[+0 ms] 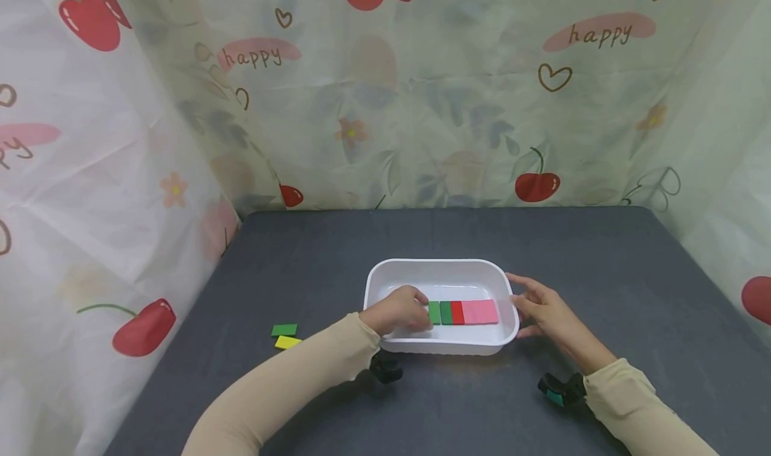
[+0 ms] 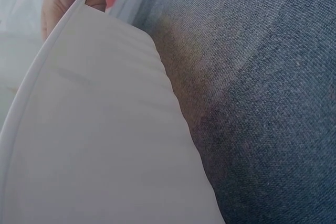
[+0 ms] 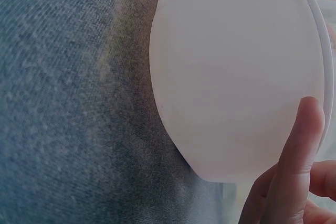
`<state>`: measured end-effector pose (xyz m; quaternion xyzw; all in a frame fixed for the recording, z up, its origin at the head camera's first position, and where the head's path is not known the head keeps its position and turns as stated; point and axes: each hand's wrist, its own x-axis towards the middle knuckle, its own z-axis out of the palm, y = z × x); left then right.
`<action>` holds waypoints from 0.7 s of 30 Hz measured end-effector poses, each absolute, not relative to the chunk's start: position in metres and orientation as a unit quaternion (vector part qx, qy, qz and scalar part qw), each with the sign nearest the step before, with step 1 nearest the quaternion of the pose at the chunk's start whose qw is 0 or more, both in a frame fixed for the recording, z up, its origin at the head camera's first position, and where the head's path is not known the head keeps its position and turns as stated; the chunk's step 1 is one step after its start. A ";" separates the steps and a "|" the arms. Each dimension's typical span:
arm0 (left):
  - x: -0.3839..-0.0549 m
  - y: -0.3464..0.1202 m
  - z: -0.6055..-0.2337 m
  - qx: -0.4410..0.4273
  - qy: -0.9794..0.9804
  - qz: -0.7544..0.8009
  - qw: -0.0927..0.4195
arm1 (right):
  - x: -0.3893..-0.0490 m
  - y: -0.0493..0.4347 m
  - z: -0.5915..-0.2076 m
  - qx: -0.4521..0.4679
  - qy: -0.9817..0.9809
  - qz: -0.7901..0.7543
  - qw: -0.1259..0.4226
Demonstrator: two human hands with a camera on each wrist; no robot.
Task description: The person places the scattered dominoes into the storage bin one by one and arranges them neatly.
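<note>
A white tray [image 1: 442, 349] stands on the dark table. Inside it lies a row of flat tiles: a pink block [image 1: 480, 312] at the right, then a red tile [image 1: 458, 313], a green tile [image 1: 446, 313] and another green tile [image 1: 434, 313] at the left end. My left hand [image 1: 399, 310] reaches over the tray's left side and pinches that end tile, its fingertips at the tile's upper and lower edges. At the tray's right end, my right hand [image 1: 542, 309] rests its spread fingers against the outer wall and rim. One finger [image 3: 299, 156] lies straight along the wall.
Left of the tray, a loose green tile [image 1: 284, 330] and a yellow tile [image 1: 287, 342] lie on the table [image 1: 313, 262], the yellow one partly behind my left sleeve. A printed curtain [image 1: 421, 108] closes off the back and sides.
</note>
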<state>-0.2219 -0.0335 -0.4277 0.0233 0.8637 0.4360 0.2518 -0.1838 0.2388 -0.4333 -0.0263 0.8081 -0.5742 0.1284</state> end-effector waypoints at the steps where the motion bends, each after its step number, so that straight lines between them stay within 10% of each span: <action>1: -0.222 -0.033 -0.428 0.025 0.865 0.435 0.251 | -0.184 0.239 -0.433 -0.025 0.808 -0.574 0.129; 21: -0.220 -0.031 -0.424 0.015 0.867 0.428 0.256 | -0.183 0.239 -0.432 -0.021 0.813 -0.567 0.128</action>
